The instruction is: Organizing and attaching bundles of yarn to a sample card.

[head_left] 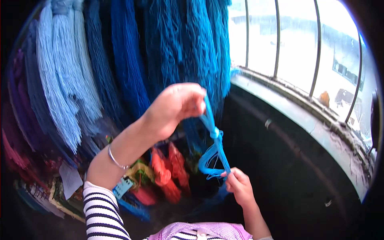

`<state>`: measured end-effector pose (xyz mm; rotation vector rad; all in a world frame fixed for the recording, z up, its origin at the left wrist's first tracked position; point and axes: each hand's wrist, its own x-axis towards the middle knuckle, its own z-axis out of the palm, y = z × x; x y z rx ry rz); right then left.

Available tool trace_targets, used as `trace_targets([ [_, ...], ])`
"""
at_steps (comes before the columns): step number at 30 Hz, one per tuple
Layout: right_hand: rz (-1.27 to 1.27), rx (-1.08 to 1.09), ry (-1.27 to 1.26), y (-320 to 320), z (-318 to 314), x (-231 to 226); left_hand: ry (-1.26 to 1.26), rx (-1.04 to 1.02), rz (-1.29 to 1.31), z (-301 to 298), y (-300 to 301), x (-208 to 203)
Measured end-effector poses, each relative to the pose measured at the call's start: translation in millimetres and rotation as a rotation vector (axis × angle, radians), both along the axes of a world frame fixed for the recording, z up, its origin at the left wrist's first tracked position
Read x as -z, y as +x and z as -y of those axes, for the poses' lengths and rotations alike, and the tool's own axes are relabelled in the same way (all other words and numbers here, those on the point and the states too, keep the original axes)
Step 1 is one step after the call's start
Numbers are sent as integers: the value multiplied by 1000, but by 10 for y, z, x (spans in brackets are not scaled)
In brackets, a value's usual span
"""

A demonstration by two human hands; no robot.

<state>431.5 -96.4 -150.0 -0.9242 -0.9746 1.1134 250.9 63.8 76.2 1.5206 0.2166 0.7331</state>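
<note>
A bright blue skein of thread (211,120) is stretched between my two hands. My left hand (180,103), raised high with the wrist bent, is closed around its upper end. Lower and to the right, my right hand (240,185) pinches the strands between thumb and fingers. A knot or tie gathers the skein near its middle. Below that tie, a loose loop of thread bows out to the left, with a few stray strands. Close behind my left hand hang long blue hanks of thread (204,44).
Light blue hanks (60,80) and purple ones hang at the left. Red bundles (163,172) lie low behind my left forearm, near a light blue tag (123,187). At the right, a barred window (296,48) has a ledge (288,104) above a dark wall (272,152).
</note>
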Motion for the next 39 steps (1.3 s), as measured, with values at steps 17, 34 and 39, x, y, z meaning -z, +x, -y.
trace_targets([
  [17, 218, 292, -137, 132, 352, 545, 1432, -1542, 519, -898, 1591, -3587],
  [34, 320, -229, -6, 55, -407, -113, 1450, -352, 90, -564, 697, -34],
  [39, 79, -595, 150, -544, -725, -599, 638, -155, -442, 231, -673, 1618],
])
